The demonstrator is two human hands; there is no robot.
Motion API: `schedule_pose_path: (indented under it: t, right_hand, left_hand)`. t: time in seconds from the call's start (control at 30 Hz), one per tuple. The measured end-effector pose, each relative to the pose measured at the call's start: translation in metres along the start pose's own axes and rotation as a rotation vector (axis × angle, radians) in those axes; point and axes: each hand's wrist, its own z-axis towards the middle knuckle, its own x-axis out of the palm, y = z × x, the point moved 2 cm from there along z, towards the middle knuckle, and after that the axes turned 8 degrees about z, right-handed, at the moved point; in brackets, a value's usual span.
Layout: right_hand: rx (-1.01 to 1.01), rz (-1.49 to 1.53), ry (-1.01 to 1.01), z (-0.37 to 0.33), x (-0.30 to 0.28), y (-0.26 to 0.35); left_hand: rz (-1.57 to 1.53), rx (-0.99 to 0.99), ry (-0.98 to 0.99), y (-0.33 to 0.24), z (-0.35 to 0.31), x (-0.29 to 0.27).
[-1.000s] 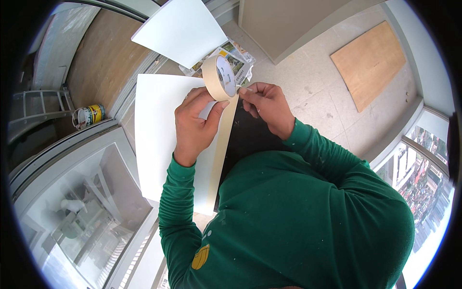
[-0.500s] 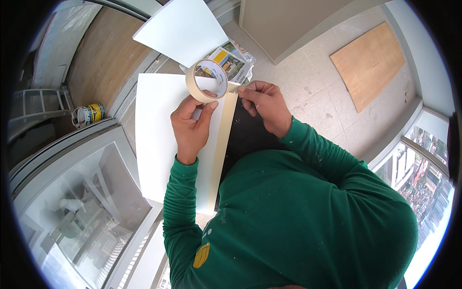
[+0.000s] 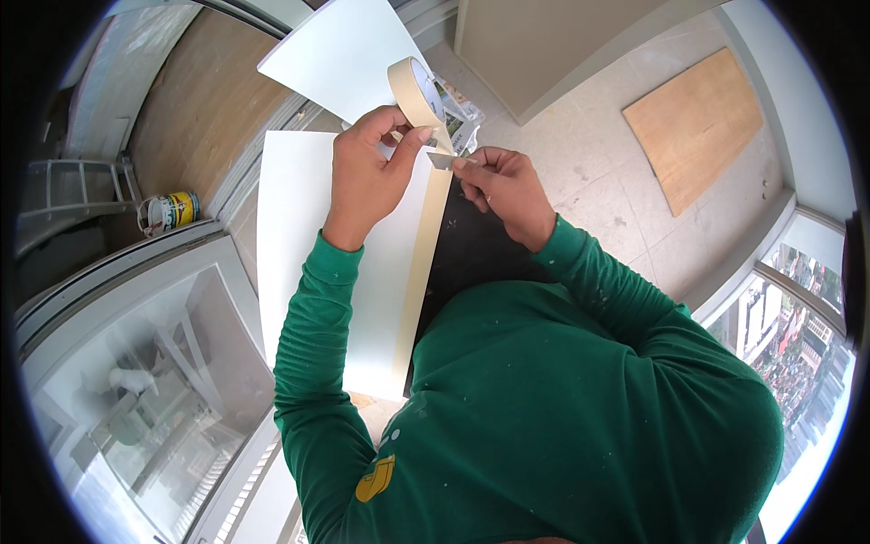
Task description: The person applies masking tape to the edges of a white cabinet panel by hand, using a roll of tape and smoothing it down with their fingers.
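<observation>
My left hand [image 3: 367, 177] is closed on a roll of cream masking tape [image 3: 413, 95] above the far end of a white panel [image 3: 313, 254]. A strip of tape [image 3: 420, 258] runs along the panel's right edge, and a short length joins it to the roll. Between the thumb and fingers of my right hand [image 3: 509, 192] is a small, flat, greyish blade [image 3: 440, 161], which lies across the tape near the panel's far right corner. Its other end is hidden by my fingers. The panel rests beside or on my dark-clothed legs.
A second white panel [image 3: 349, 54] stands at the back, next to printed paper [image 3: 464, 113]. On the right, a plywood sheet [image 3: 696, 131] lies on the tiled floor. A paint bucket [image 3: 170, 213] stands far left, near a metal ladder [image 3: 77, 186]. A glazed door [image 3: 154, 381] is at left.
My left hand has moved up and right with the tape roll, which has turned more edge-on. The blade in my right hand now shows across the tape.
</observation>
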Motion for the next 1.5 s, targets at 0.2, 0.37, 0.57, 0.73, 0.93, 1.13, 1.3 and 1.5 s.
schedule_pose_path:
  t: [0.2, 0.37, 0.57, 0.73, 0.93, 1.13, 1.3, 1.5]
  right_hand:
    - [-0.046, -0.046, 0.010, 0.001, 0.000, 0.000]
    - [-0.006, 0.001, 0.027, 0.005, -0.003, -0.001]
    - [-0.006, 0.039, 0.026, 0.006, -0.002, 0.001]
    - [-0.015, 0.026, 0.041, 0.004, -0.001, 0.003]
    - [-0.039, 0.056, 0.064, 0.007, -0.004, 0.000]
    - [0.007, 0.042, 0.045, 0.009, -0.004, 0.005]
    - [0.042, 0.095, 0.025, 0.007, -0.001, 0.010]
    - [0.015, 0.202, -0.052, 0.013, -0.001, 0.002]
  left_hand:
    - [-0.032, -0.015, 0.040, 0.013, 0.021, 0.019]
    - [0.004, 0.039, 0.068, 0.014, 0.029, 0.026]
    - [0.044, 0.122, 0.114, 0.010, 0.037, 0.022]
    - [0.078, 0.133, 0.134, 0.008, 0.040, 0.021]
    - [0.075, 0.103, 0.142, 0.009, 0.041, 0.023]
    - [0.060, 0.091, 0.140, 0.006, 0.039, 0.020]
    - [0.020, 0.118, 0.139, -0.012, 0.027, 0.004]
    - [-0.018, 0.071, -0.041, -0.005, -0.034, 0.007]
